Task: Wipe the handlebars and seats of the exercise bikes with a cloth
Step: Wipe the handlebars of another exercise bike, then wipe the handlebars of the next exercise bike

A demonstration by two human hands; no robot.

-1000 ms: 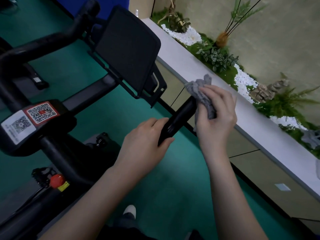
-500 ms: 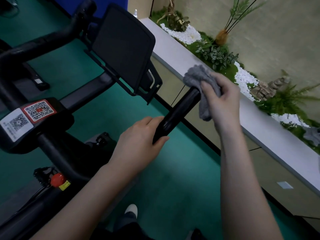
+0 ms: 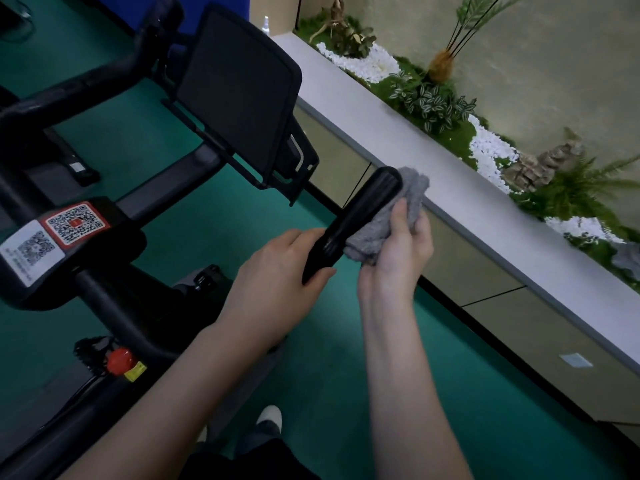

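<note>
A black exercise bike fills the left side. Its right handlebar (image 3: 360, 213) sticks out toward the ledge, and the bar's end cap is bare. My left hand (image 3: 277, 275) grips the lower part of this bar. My right hand (image 3: 398, 258) holds a grey cloth (image 3: 391, 216) bunched against the right and under side of the bar, with my thumb lying over the cloth. The left handlebar (image 3: 86, 81) curves away at the upper left. No seat is in view.
A black screen (image 3: 239, 88) stands on the bike's mount, just left of the bar. QR stickers (image 3: 52, 237) sit on the stem, a red knob (image 3: 119, 360) lower down. A grey ledge (image 3: 485, 202) with plants and white pebbles runs along the right. Green floor lies below.
My right hand has turned from over the bar's tip to its right underside, bringing the cloth down along the bar. The tip is now uncovered. My left hand has kept its grip.
</note>
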